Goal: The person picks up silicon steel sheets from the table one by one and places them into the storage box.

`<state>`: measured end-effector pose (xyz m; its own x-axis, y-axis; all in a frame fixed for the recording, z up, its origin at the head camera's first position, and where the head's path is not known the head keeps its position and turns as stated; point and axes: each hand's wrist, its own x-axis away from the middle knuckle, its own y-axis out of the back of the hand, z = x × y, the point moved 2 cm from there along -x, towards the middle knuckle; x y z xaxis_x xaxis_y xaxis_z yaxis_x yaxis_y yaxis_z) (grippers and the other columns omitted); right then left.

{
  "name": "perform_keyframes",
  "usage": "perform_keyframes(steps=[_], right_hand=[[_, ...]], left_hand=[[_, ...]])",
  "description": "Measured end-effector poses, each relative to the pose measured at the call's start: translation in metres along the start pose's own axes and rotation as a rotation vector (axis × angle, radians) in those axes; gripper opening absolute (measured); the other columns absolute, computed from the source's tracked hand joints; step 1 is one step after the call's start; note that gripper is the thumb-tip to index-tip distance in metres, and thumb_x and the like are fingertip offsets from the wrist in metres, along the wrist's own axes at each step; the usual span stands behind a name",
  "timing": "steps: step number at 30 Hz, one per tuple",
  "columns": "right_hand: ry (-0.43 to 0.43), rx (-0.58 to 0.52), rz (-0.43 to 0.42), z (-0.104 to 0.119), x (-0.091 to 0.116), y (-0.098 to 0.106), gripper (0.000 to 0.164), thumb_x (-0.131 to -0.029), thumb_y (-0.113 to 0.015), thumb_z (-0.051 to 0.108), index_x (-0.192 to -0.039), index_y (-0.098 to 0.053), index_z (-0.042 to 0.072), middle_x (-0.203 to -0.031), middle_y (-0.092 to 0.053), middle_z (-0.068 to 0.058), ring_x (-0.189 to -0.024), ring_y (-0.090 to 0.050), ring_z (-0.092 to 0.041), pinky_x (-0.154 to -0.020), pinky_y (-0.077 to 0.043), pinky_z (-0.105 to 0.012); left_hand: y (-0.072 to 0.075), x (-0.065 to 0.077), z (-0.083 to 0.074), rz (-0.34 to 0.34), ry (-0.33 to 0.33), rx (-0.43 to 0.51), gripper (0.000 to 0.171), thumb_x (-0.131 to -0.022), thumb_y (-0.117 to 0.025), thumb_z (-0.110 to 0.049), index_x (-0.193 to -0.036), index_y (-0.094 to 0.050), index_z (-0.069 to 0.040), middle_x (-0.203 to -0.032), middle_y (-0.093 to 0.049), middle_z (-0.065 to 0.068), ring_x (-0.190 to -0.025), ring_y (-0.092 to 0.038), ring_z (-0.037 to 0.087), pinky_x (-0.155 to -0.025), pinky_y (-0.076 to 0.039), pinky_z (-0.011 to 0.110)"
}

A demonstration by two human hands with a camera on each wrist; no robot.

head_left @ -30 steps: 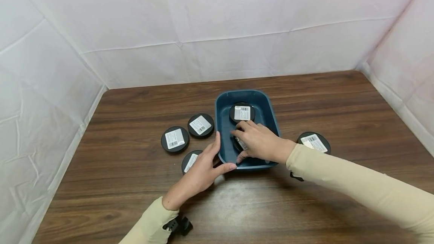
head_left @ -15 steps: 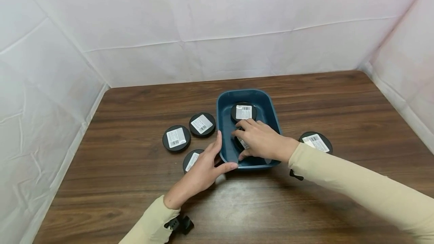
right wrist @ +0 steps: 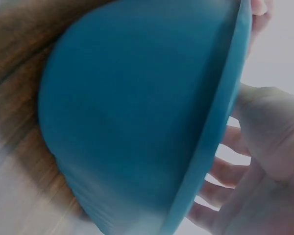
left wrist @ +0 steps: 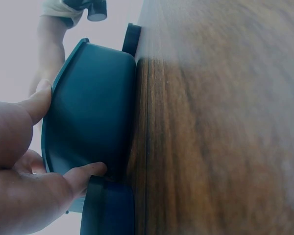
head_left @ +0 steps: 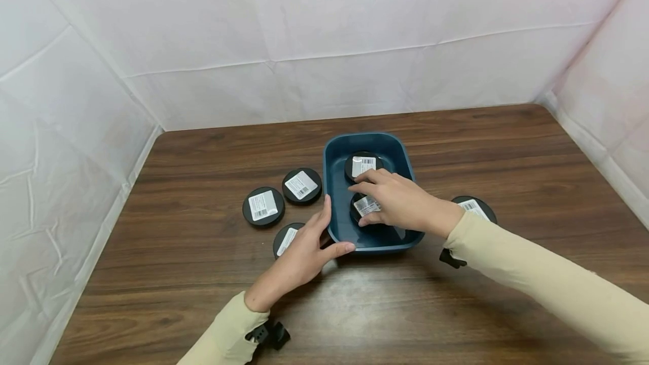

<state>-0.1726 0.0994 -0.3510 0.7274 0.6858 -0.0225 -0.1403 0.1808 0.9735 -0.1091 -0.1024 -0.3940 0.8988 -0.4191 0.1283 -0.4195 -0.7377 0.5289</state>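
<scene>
A blue rectangular tub (head_left: 382,249) stands on the wooden table. My left hand (head_left: 301,249) touches its near left corner, fingers along the left wall and thumb at the near edge; the left wrist view has the thumb against the tub's rim (left wrist: 47,117). Inside lie two flat round black discs with white barcode labels: a far disc (head_left: 363,163) and a near disc (head_left: 365,205). My right hand (head_left: 400,201) is over the near disc, its fingers spread and the label showing beneath. In the right wrist view the tub's wall (right wrist: 132,117) hides the discs.
Left of the tub lie three similar discs: an upper one (head_left: 301,186), a left one (head_left: 263,207) and a lower one (head_left: 285,240) partly behind my left hand. Another disc (head_left: 475,207) lies to the right, partly covered by my right sleeve. White cloth walls (head_left: 324,92) surround the table.
My right hand has shifted up and to the right, loosening from the near disc, whose label now shows more. The left hand keeps its place at the tub.
</scene>
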Motion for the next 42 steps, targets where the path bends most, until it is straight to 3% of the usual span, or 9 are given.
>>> perform_keyframes(steps=[6,18,29,42], right_hand=[[0.023,0.008,-0.041,0.004,0.005,-0.001,0.057,-0.087,-0.078,0.039,-0.133,-0.065,0.008,-0.138,-0.058,-0.013,-0.121,-0.058,-0.029,-0.101,-0.051,-0.047],[0.034,-0.049,-0.236,0.013,0.015,-0.001,0.029,-0.093,-0.074,0.023,-0.118,-0.073,0.008,-0.127,-0.064,-0.009,-0.118,-0.059,-0.025,-0.099,-0.052,-0.046],[0.016,-0.113,-0.312,0.017,0.023,0.000,0.025,-0.094,-0.072,0.020,-0.116,-0.074,0.009,-0.123,-0.067,-0.007,-0.117,-0.061,-0.025,-0.097,-0.054,-0.045],[0.019,-0.130,-0.355,0.030,0.024,0.001,0.027,-0.094,-0.072,0.022,-0.117,-0.073,0.008,-0.124,-0.066,-0.007,-0.117,-0.061,-0.024,-0.095,-0.054,-0.043]], left_hand=[[0.000,0.000,0.001,-0.003,-0.012,0.001,0.097,-0.095,-0.066,-0.038,-0.161,-0.002,-0.009,-0.167,-0.016,0.019,-0.148,-0.036,0.029,-0.114,-0.040,0.046],[-0.002,0.001,0.000,-0.018,-0.021,0.001,0.096,-0.095,-0.067,-0.036,-0.161,-0.003,-0.008,-0.166,-0.018,0.019,-0.148,-0.035,0.030,-0.115,-0.038,0.047],[0.000,0.001,0.000,-0.019,-0.013,0.002,0.097,-0.094,-0.068,-0.037,-0.161,-0.004,-0.010,-0.167,-0.017,0.017,-0.149,-0.033,0.028,-0.116,-0.038,0.046],[-0.001,0.001,0.000,-0.015,-0.024,0.007,0.096,-0.095,-0.067,-0.036,-0.161,-0.003,-0.010,-0.166,-0.018,0.018,-0.144,-0.042,0.028,-0.114,-0.040,0.045]])
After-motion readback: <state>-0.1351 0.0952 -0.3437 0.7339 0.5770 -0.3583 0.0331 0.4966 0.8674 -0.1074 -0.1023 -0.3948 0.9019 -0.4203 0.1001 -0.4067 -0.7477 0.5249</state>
